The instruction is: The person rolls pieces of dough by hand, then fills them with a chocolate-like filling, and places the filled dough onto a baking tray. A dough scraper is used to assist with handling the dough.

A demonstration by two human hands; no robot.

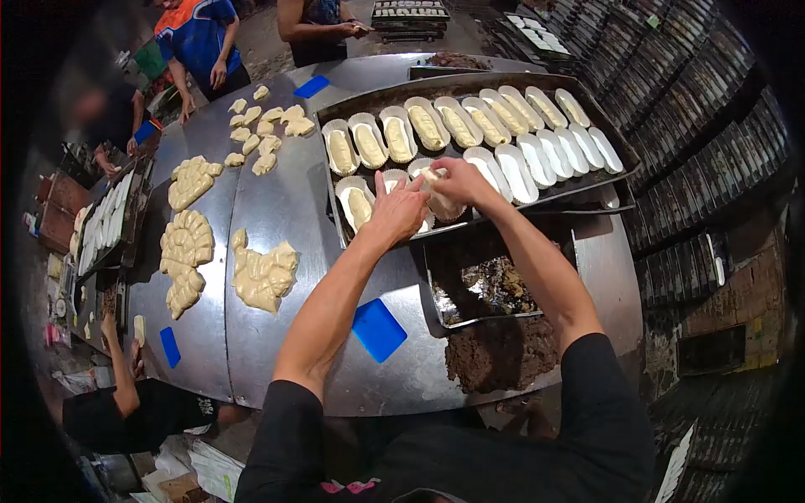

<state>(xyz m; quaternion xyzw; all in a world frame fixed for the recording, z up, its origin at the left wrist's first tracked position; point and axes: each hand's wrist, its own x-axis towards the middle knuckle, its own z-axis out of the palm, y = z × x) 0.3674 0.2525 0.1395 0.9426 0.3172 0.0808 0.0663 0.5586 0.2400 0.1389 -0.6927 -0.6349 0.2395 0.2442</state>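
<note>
A large dark metal tray [621, 178] holds two rows of oval white paper cups. In the far row, the cups carry long dough pieces [428, 127]; toward the right of the near row, cups such as this paper cup [534, 159] show only white paper. My left hand [397, 210] rests over the near row with its fingers apart, touching the cups there. Beside it my right hand [464, 182] is closed, pinching a pale strip of dough [433, 174] above a cup. Part of that cup and of the dough is hidden by my fingers.
Dough slabs [186, 243] and small dough lumps [267, 126] lie on the metal table [335, 377]. A blue scraper [379, 329] lies near my left forearm. Below the tray is a pan [490, 285] with dark brown filling. Co-workers [199, 42] stand around; stacked trays [671, 109] line the right.
</note>
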